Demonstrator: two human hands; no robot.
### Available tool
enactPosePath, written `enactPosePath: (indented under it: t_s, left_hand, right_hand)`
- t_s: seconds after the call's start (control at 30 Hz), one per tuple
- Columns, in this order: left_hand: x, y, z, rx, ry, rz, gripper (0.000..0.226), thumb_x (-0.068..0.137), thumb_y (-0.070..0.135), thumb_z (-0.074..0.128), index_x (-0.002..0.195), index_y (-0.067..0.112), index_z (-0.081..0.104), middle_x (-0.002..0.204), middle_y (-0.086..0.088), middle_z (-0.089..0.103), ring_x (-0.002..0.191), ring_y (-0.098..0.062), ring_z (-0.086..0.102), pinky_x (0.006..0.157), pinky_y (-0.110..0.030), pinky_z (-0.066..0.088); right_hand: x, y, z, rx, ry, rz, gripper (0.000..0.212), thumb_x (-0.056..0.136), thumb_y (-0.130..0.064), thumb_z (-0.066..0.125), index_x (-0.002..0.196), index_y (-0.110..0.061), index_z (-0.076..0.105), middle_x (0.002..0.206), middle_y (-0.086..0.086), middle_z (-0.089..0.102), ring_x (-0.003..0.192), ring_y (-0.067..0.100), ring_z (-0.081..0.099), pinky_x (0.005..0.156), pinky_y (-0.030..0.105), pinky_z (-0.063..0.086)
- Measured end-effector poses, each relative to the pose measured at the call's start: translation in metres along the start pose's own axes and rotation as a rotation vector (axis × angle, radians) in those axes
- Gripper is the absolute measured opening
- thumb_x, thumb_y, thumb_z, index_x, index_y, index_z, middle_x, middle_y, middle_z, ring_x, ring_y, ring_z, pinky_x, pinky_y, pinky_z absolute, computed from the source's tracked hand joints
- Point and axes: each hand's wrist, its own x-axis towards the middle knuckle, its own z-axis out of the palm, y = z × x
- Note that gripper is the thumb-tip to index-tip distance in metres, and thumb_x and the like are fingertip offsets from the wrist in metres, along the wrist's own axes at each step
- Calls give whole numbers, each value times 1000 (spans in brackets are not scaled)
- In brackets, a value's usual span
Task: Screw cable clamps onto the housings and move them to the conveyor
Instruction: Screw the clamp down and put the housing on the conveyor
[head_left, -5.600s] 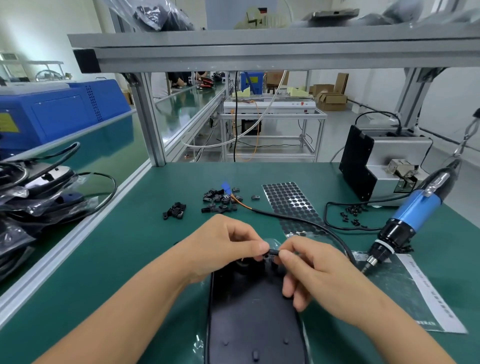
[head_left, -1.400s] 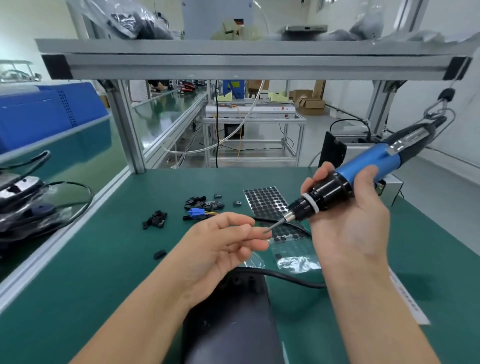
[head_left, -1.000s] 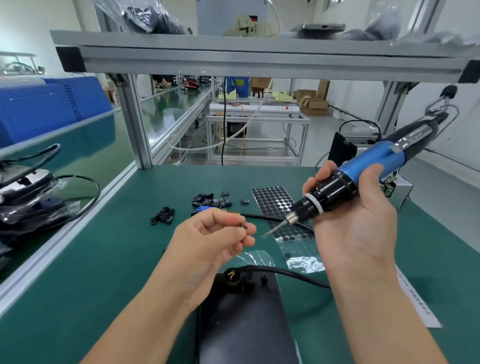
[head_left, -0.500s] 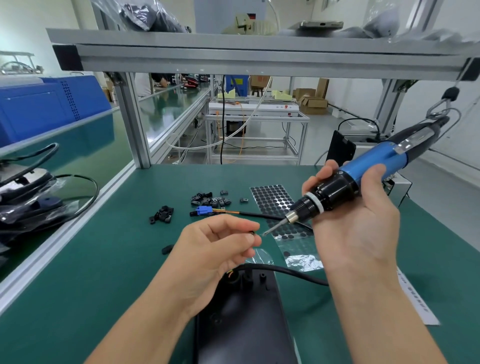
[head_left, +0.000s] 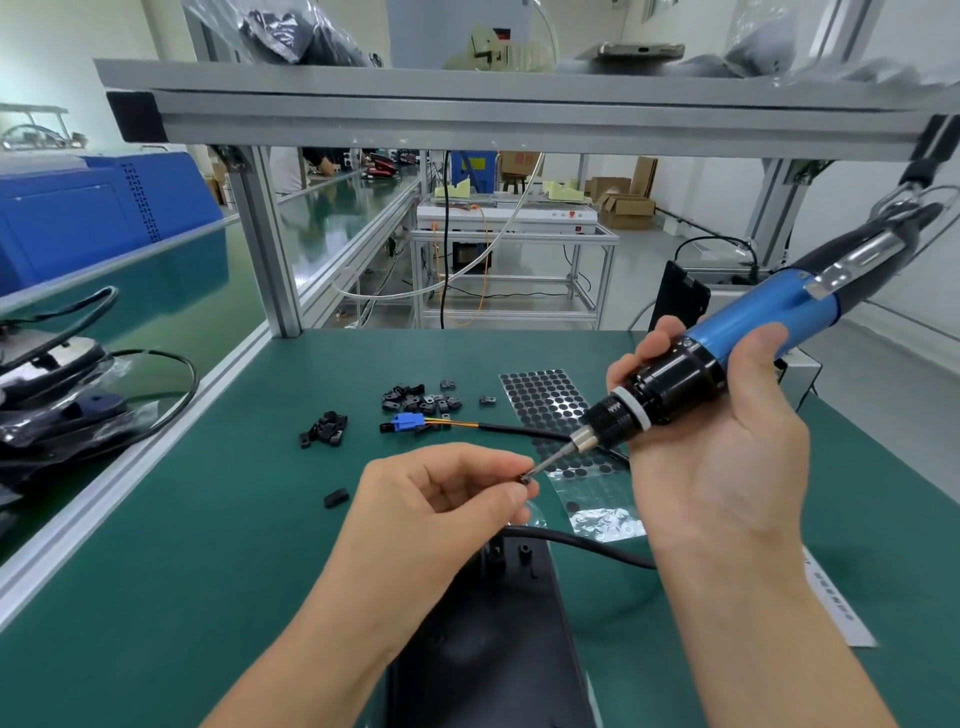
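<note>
Head view: pinching small dark screw (head_left: 523, 478) in left hand (head_left: 441, 499) fingertips, touching bit of blue-and-black electric screwdriver (head_left: 727, 358) being gripped in right hand (head_left: 727, 441), axis slanting down-left, flat black plastic housing (head_left: 493, 639) lying directly below, nearer left hand.

My black housing (head_left: 493, 644) lies flat on the green table (head_left: 208, 545), its black cable (head_left: 576, 543) leaving its far end rightward. Beyond the housing, small black clamps (head_left: 421, 399) sit heaped, a second cluster (head_left: 324, 429) left of them, one stray clamp (head_left: 336, 498) nearer.
</note>
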Motion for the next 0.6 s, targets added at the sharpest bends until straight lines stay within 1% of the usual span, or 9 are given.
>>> enactPosePath:
  t_s: [0.13,0.23,0.27,0.33,0.4,0.43,0.47,0.53,0.6]
  left_hand:
    - [-1,-4,-1,-40,15,-5,28,76,-3,71,80,23,79,78,-7,76,68,-14,72,61,-13,51]
    - [-2,-6,0,-2,47,9,31,77,-4,71,79,26,79,76,-5,76,69,-15,72,62,-14,52]
    - [-3,-7,1,36,70,29,30,77,-1,71,79,28,79,75,-2,76,69,-14,72,62,-14,52]
    - [-6,-9,1,222,125,126,29,76,6,74,83,34,78,76,7,75,68,-11,71,63,-15,53]
    - [-9,-13,2,432,151,254,29,76,12,73,90,38,75,78,15,73,70,-9,70,67,-17,54]
    - [-11,-15,2,471,154,278,31,76,13,72,93,39,73,79,16,73,72,-10,69,69,-17,54]
    - [-12,-18,2,467,157,274,35,77,11,72,97,40,72,80,15,72,72,-10,69,70,-17,54]
    - [-13,-20,1,368,134,196,47,78,3,74,107,39,70,82,10,73,73,-11,69,73,-17,54]
    - [-10,-17,-3,238,34,85,54,75,3,79,114,38,67,88,7,75,79,-12,71,75,-16,54]
  right_hand:
    - [-1,2,-3,5,6,9,29,98,-38,45,109,-11,51,84,5,61,72,15,60,73,33,51]
    - [-1,3,-5,-2,-7,3,32,96,-40,47,112,-11,50,86,5,61,73,15,60,73,33,52]
    - [-2,4,-5,-13,-17,-1,33,94,-40,49,111,-12,50,86,4,61,73,14,61,73,33,52]
    - [-3,5,-6,-57,-31,-15,36,89,-40,53,110,-12,50,84,3,62,72,15,62,71,33,54]
    - [-5,7,-8,-113,-28,-34,31,89,-38,54,106,-12,52,83,3,62,72,16,63,68,34,55]
    - [-5,7,-8,-134,-31,-37,28,92,-36,53,104,-12,53,83,4,62,71,17,63,68,35,55]
    - [-5,7,-8,-143,-34,-38,25,93,-34,53,103,-11,54,84,6,62,71,18,64,68,36,56]
    - [-4,5,-7,-151,-36,-46,20,93,-28,54,101,-10,56,86,10,64,73,22,67,70,39,57]
    - [-4,3,-6,-129,-45,-47,14,89,-22,54,95,-10,57,83,11,65,70,22,65,70,39,56]
